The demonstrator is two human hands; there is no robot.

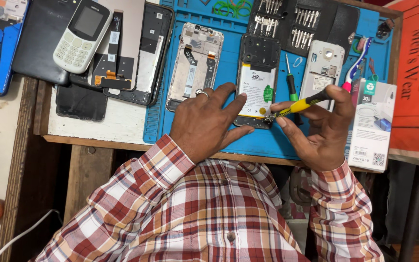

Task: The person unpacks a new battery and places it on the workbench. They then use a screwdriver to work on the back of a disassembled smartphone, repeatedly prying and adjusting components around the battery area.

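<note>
An opened black phone [258, 77] with its white battery showing lies on the blue work mat [229, 43]. My left hand [207, 121], with a ring on one finger, rests flat beside it, fingers touching the phone's lower left edge. My right hand [321, 131] grips a yellow-and-black screwdriver [299, 106], its tip at the phone's bottom right corner.
Left of the phone lies a bare phone frame [194, 63], right of it a white phone back [322, 65] and a green-handled screwdriver [292, 87]. A bit set [287, 22] lies behind, a white keypad phone [82, 34] and screen parts far left, a white box [372, 126] at right.
</note>
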